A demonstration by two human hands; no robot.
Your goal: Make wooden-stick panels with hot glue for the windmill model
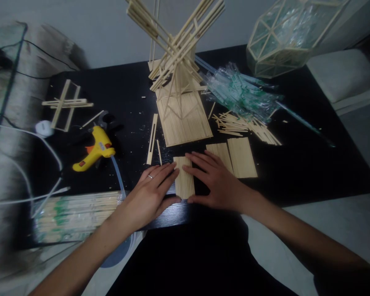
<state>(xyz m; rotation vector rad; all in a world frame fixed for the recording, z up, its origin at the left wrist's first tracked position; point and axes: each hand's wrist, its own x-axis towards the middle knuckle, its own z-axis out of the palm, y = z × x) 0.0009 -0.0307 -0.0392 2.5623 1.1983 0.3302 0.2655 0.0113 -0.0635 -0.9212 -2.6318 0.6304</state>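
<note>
A narrow panel of wooden sticks (184, 181) laid side by side rests near the front edge of the black table. My left hand (156, 187), with a ring on one finger, touches its left side with fingers stretched out. From the other side my right hand (217, 179) spreads its fingers along the panel's right edge. Two more stick panels (242, 158) lie just beyond my right hand, one partly covered by it. Straight ahead stands a windmill-like stick model (179, 74) with crossed blades on a flat stick base (186, 121).
A yellow glue gun (95, 151) lies left, near a small stick frame (68, 105). Packaged sticks (80, 216) and white cables (54, 154) are at the front left. Loose sticks (243, 125), crumpled plastic wrappers (237, 90) and a faceted stick frame (283, 45) occupy the right.
</note>
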